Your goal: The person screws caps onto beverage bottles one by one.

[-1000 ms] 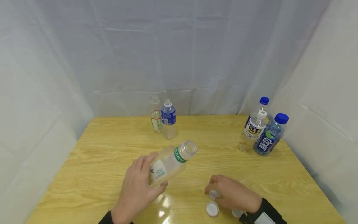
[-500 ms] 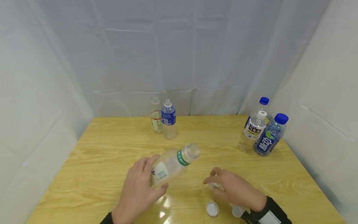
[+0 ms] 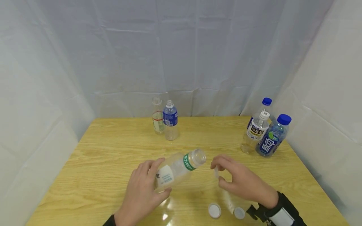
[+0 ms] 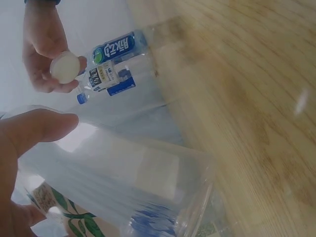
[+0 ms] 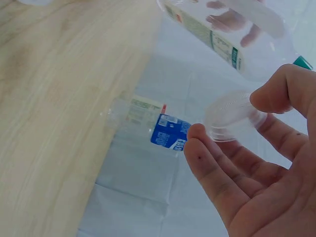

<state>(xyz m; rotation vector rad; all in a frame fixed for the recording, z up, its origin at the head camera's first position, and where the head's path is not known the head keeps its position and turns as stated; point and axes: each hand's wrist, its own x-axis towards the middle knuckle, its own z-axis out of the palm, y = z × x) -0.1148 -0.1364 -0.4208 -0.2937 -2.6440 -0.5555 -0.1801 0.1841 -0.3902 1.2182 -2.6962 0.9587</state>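
Observation:
My left hand grips a clear plastic bottle with a green neck band, tilted so its uncapped mouth points up and to the right. Just right of that mouth, my right hand pinches a translucent white bottle cap between thumb and fingers, apart from the bottle. In the left wrist view the same cap shows as a pale disc at the fingertips. Two more caps lie on the table below my right hand: a white cap and a translucent cap.
Two uncapped bottles stand at the back: a red-banded bottle and a blue-labelled bottle. Three capped bottles cluster at the right, among them a blue drink bottle. White sheeting encloses the wooden table.
My right hand has lifted the cap off the table and moved it up toward the bottle's mouth. My left hand has shifted the bottle slightly right and down.

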